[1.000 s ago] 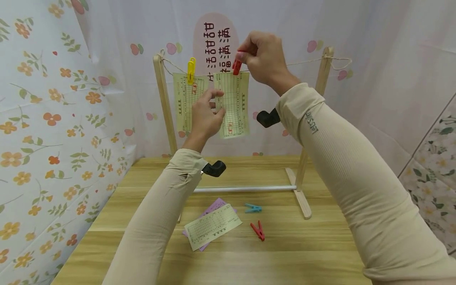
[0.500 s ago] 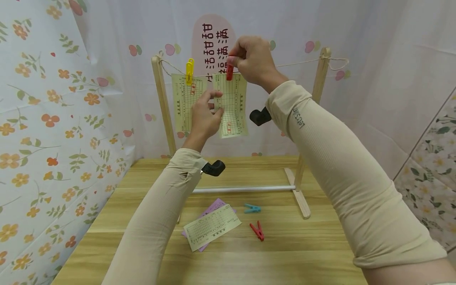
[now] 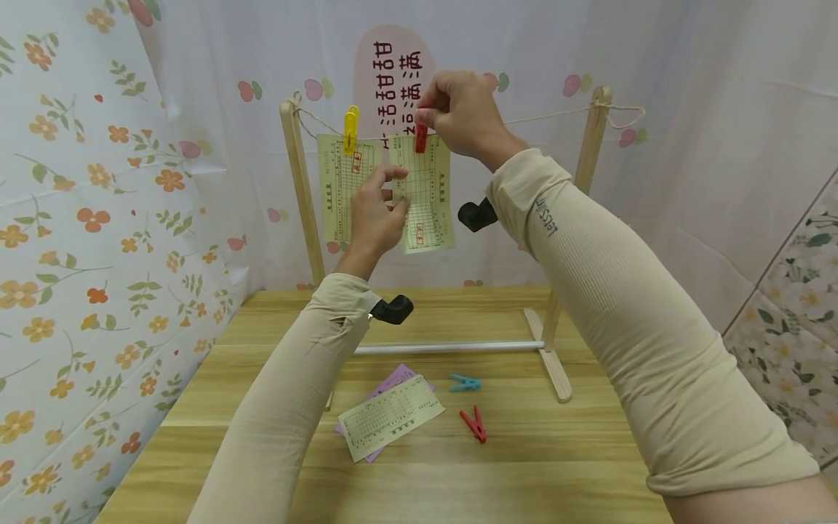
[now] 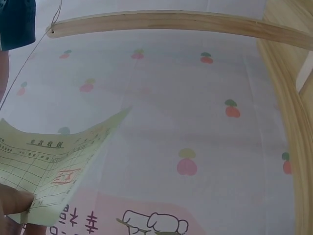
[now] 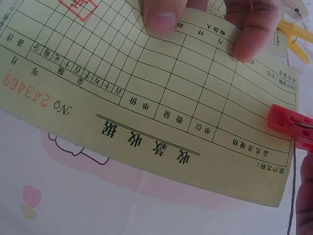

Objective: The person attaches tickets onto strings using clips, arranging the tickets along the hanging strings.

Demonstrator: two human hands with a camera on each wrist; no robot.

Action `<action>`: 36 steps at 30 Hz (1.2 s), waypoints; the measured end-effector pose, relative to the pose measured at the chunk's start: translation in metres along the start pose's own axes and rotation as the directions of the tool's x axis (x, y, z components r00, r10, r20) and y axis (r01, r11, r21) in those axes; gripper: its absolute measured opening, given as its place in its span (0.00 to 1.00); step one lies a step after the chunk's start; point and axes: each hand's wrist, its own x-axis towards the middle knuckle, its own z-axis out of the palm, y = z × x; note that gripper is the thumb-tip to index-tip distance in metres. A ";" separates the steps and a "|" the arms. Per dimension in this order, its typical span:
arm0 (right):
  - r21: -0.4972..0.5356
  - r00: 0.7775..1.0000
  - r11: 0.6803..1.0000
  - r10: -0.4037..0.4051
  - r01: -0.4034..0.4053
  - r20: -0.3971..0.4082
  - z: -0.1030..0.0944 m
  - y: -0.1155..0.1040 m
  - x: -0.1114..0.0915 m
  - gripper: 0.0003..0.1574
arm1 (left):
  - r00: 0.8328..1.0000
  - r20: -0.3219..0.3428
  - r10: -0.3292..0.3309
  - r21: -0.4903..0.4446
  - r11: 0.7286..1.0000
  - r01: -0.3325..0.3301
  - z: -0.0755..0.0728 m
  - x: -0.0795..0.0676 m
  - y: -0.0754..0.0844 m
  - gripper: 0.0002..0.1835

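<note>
A pale green receipt slip [image 3: 428, 193] hangs at the string, its printed grid facing me. My left hand [image 3: 378, 215] pinches its left edge between thumb and fingers. Above, my right hand [image 3: 468, 116] pinches a red clothespin [image 3: 421, 138], whose jaws overlap the slip's top edge. In the right wrist view the red clothespin [image 5: 286, 122] sits over the slip's edge beside the dark string [image 5: 292, 196]. To the left, a yellow clothespin [image 3: 350, 131] holds a second green slip [image 3: 335, 196] on the string, partly behind my left hand.
Wooden posts [image 3: 302, 189] carry the string [image 3: 550, 115], with a pale rod [image 3: 452, 348] low between them. On the table [image 3: 524, 466] lie a green slip [image 3: 393, 418] over a purple one [image 3: 398, 377], a blue clothespin [image 3: 465, 383] and another red clothespin [image 3: 474, 424].
My right hand has moved left and slightly down with the red clothespin, from near the slip's top right to nearer its middle, lower over the edge. My left hand stays nearly in place.
</note>
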 end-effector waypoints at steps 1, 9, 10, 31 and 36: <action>0.003 1.000 1.000 0.007 -0.007 0.008 0.000 0.000 0.000 0.06 | 1.000 0.002 -0.002 0.002 1.000 0.002 0.000 0.000 0.000 0.19; -0.023 0.997 0.999 0.031 -0.029 0.076 -0.002 0.002 -0.001 0.12 | 1.000 0.008 0.005 0.015 1.000 -0.005 0.000 -0.001 0.001 0.18; -0.026 0.996 0.999 0.032 -0.030 0.085 -0.002 0.002 -0.001 0.14 | 1.000 0.010 0.004 0.017 1.000 -0.004 0.000 -0.001 0.001 0.18; -0.094 0.981 0.993 0.087 -0.072 0.173 -0.011 0.002 -0.011 0.32 | 0.996 0.071 -0.060 0.064 0.996 0.056 -0.004 0.000 0.002 0.21; -0.059 0.984 0.995 0.088 -0.080 0.156 -0.016 0.004 -0.018 0.32 | 0.995 0.079 -0.053 0.059 0.997 0.048 -0.005 -0.001 0.001 0.22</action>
